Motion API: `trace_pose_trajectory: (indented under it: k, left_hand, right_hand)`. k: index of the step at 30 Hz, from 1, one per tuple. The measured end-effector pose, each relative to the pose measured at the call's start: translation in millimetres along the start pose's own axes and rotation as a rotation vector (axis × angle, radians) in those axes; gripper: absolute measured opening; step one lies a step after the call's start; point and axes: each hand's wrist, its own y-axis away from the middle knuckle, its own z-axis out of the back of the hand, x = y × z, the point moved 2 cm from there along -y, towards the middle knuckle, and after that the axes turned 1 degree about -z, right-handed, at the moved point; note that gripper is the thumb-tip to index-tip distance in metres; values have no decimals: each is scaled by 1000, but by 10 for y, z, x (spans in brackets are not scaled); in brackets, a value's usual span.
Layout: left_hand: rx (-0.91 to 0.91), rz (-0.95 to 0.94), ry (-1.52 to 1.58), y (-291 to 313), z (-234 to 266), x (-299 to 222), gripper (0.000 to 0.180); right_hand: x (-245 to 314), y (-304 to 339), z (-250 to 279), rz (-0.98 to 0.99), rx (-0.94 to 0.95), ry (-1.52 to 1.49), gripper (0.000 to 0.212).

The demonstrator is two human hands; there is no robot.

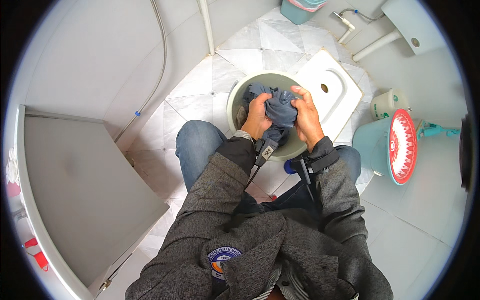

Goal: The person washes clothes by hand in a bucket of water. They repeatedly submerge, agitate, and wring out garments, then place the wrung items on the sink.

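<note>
A wet-looking blue-grey cloth (281,111) is bunched up between my two hands, over a round pale green tub (233,107) on the floor. My left hand (257,118) grips its left side, thumb on top and fingers curled. On the other side, my right hand (307,119) pinches the cloth with its thumb, the remaining fingers partly hidden behind it. More of the cloth hangs down into the tub, where a brownish piece of fabric (241,116) lies at the left wall. The tub stands between my knees.
A white squat toilet (348,95) adjoins the tub's right side. Further right are a white pail (389,105) and a turquoise bucket (369,146) with a red-and-white basin (403,147) leaning on it. A grey cabinet panel (85,185) stands left; a bin (297,12) is at the back.
</note>
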Motion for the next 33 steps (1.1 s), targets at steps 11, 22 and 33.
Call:
trace_pose_trajectory:
  k: [11, 22, 33]
  left_hand:
    - [-143, -164, -111, 60, 102, 308, 47]
    - [-331, 210, -70, 159, -24, 375, 45]
    - [-337, 173, -230, 441, 5, 96, 45]
  right_hand:
    - [-51, 251, -433, 745, -36, 847, 32]
    - [-186, -368, -368, 503, 14, 1222, 18]
    - [-386, -360, -380, 273, -198, 873, 24]
